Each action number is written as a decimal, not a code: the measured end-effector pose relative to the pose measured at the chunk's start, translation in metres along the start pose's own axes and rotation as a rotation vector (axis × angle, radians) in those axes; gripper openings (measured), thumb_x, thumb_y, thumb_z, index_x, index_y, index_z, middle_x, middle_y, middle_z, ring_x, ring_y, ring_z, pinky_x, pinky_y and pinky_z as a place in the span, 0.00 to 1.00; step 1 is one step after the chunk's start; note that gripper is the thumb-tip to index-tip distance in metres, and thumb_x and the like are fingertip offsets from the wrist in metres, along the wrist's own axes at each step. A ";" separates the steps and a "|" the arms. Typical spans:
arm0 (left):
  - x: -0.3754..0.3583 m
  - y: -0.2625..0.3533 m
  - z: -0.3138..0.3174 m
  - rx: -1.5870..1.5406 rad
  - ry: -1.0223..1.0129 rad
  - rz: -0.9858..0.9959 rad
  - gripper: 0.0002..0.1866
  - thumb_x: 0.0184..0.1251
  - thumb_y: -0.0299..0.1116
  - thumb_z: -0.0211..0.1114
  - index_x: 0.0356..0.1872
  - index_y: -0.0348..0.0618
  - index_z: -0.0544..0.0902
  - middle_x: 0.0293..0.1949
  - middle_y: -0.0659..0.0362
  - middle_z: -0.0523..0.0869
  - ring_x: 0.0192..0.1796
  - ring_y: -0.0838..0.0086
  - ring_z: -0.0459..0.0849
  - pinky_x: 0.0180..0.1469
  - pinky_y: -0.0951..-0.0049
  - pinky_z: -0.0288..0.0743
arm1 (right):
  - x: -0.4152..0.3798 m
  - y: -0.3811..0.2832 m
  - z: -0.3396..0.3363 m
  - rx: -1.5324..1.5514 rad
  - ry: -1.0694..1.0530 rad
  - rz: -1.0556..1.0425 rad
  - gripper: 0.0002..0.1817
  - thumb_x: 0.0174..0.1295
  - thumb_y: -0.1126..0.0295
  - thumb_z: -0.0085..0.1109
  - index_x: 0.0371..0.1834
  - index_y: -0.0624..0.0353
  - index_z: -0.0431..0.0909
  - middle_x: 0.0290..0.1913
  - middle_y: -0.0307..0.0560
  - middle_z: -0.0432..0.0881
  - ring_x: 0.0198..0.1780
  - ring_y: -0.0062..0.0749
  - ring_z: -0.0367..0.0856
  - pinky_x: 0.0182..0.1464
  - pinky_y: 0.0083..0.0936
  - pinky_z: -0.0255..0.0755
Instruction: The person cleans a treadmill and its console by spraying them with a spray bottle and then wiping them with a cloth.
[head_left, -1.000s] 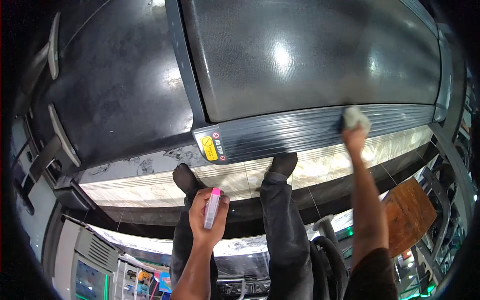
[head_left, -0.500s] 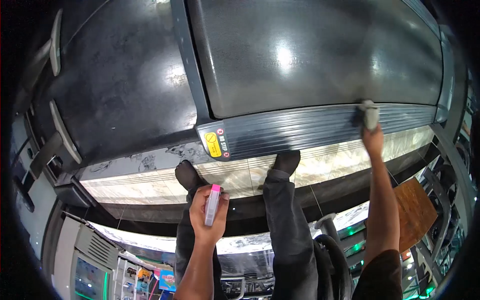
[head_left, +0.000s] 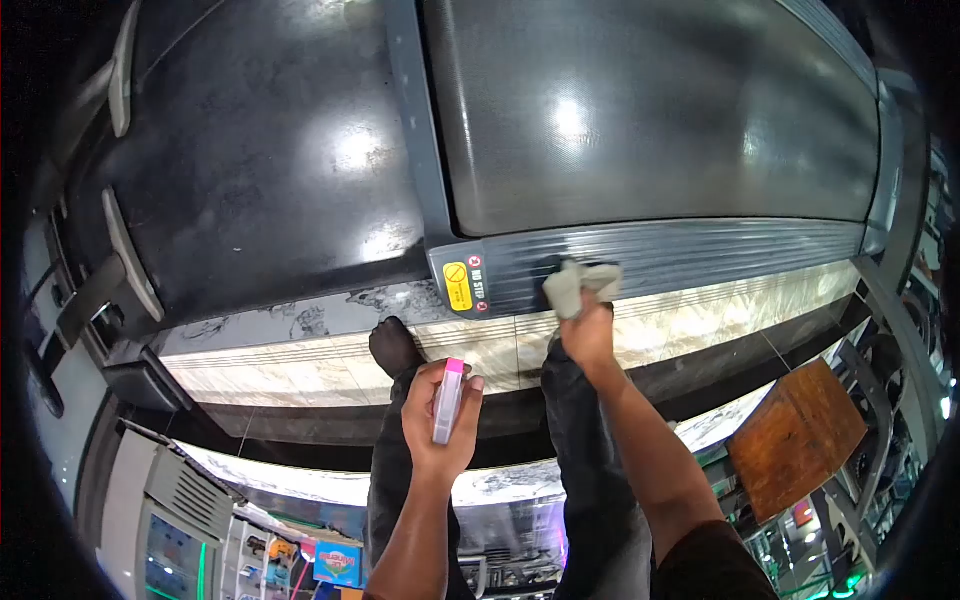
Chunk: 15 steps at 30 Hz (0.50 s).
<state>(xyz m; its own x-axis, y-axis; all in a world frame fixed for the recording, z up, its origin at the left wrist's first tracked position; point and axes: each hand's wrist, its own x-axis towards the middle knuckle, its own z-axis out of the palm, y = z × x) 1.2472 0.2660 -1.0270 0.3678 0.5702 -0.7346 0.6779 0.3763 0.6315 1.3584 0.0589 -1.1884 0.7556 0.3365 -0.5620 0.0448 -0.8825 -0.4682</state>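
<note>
My left hand (head_left: 428,440) is closed round a small, slim translucent container with a pink top (head_left: 447,408), held upright above the step. What it contains I cannot make out. A pale grey cloth (head_left: 567,288) is bunched in my right hand (head_left: 590,338). That cloth lies against the ridged side rail (head_left: 730,256) of a treadmill, just right of the yellow "NO STEP" label (head_left: 458,287). Behind the rail runs the dark, shiny treadmill belt (head_left: 650,130).
A dark flat surface (head_left: 270,160) lies left of the treadmill frame. My feet, one a dark sock or shoe (head_left: 395,347), are at the marbled step (head_left: 690,318). A brown wooden board (head_left: 800,440) stands at right. Grey metal parts (head_left: 130,255) and a blue box (head_left: 338,564) are at left.
My right hand has swept left along the side rail with the cloth, from its right part to near the label. The left hand still holds the container. The view has shifted slightly.
</note>
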 end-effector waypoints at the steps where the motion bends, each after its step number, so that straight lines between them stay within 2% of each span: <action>1: -0.001 -0.001 -0.004 -0.022 0.008 0.007 0.10 0.66 0.24 0.70 0.45 0.40 0.80 0.39 0.64 0.83 0.41 0.83 0.80 0.47 0.80 0.74 | -0.001 -0.015 0.006 0.084 -0.028 0.012 0.24 0.52 0.72 0.69 0.54 0.68 0.78 0.37 0.64 0.86 0.44 0.61 0.86 0.47 0.42 0.80; 3: 0.001 -0.006 -0.013 -0.066 0.027 0.024 0.10 0.66 0.24 0.70 0.45 0.40 0.80 0.39 0.64 0.83 0.41 0.83 0.79 0.46 0.80 0.74 | 0.005 -0.037 -0.003 0.081 -0.126 0.074 0.23 0.51 0.72 0.70 0.52 0.65 0.80 0.41 0.62 0.87 0.47 0.59 0.86 0.51 0.39 0.80; 5: 0.002 -0.009 -0.024 -0.048 0.033 0.041 0.10 0.66 0.24 0.70 0.45 0.40 0.80 0.40 0.64 0.83 0.40 0.83 0.79 0.46 0.80 0.74 | 0.017 -0.009 0.011 0.349 0.084 -0.156 0.23 0.49 0.74 0.70 0.51 0.62 0.81 0.50 0.63 0.84 0.53 0.57 0.83 0.57 0.39 0.76; 6: 0.002 -0.010 -0.029 -0.037 0.035 0.049 0.10 0.66 0.24 0.70 0.45 0.40 0.80 0.40 0.64 0.82 0.40 0.84 0.79 0.46 0.80 0.75 | 0.023 -0.015 -0.010 0.129 0.000 -0.099 0.24 0.47 0.76 0.69 0.51 0.64 0.80 0.53 0.62 0.79 0.57 0.57 0.76 0.61 0.41 0.70; 7: 0.002 -0.011 -0.034 -0.037 0.033 0.040 0.10 0.66 0.24 0.70 0.45 0.40 0.79 0.40 0.64 0.82 0.41 0.83 0.80 0.46 0.80 0.75 | 0.031 -0.033 -0.024 -0.171 0.066 -0.087 0.28 0.47 0.74 0.70 0.54 0.66 0.76 0.52 0.66 0.74 0.55 0.61 0.71 0.60 0.49 0.67; 9: 0.003 -0.011 -0.044 -0.037 0.030 0.024 0.10 0.66 0.24 0.70 0.45 0.41 0.79 0.41 0.64 0.82 0.41 0.83 0.80 0.46 0.79 0.75 | 0.046 -0.041 -0.019 -0.341 0.193 -0.187 0.31 0.47 0.71 0.70 0.57 0.67 0.72 0.54 0.70 0.69 0.56 0.63 0.69 0.60 0.53 0.66; 10: 0.005 -0.011 -0.048 -0.040 0.031 0.070 0.10 0.66 0.24 0.70 0.45 0.40 0.79 0.41 0.63 0.82 0.41 0.83 0.80 0.46 0.79 0.75 | 0.052 -0.047 -0.016 -0.241 0.038 -0.149 0.38 0.50 0.63 0.74 0.60 0.70 0.65 0.56 0.72 0.65 0.56 0.66 0.68 0.61 0.53 0.65; 13: 0.008 -0.008 -0.059 -0.066 0.036 0.107 0.10 0.66 0.24 0.70 0.45 0.40 0.79 0.41 0.63 0.81 0.41 0.83 0.80 0.45 0.79 0.75 | 0.056 -0.075 0.014 -0.514 -0.166 0.006 0.46 0.51 0.57 0.76 0.63 0.75 0.59 0.60 0.72 0.63 0.59 0.67 0.65 0.63 0.57 0.62; 14: 0.009 -0.006 -0.063 -0.098 0.030 0.098 0.09 0.67 0.24 0.70 0.44 0.40 0.79 0.41 0.63 0.81 0.41 0.83 0.80 0.46 0.80 0.75 | 0.062 -0.072 0.024 -0.506 -0.178 0.103 0.53 0.52 0.51 0.76 0.65 0.78 0.53 0.61 0.73 0.60 0.62 0.70 0.63 0.63 0.57 0.62; 15: 0.012 -0.006 -0.066 -0.119 0.042 0.091 0.09 0.66 0.24 0.70 0.44 0.38 0.79 0.41 0.61 0.81 0.41 0.81 0.80 0.45 0.79 0.74 | 0.065 -0.067 0.028 -0.492 -0.156 0.078 0.53 0.52 0.50 0.76 0.65 0.77 0.52 0.61 0.72 0.59 0.62 0.70 0.62 0.63 0.57 0.63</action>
<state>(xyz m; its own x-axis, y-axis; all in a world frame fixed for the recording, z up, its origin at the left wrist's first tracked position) 1.2055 0.3186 -1.0229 0.3954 0.6352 -0.6634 0.5619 0.4041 0.7218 1.3859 0.1488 -1.2125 0.6643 0.2757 -0.6947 0.3224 -0.9443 -0.0665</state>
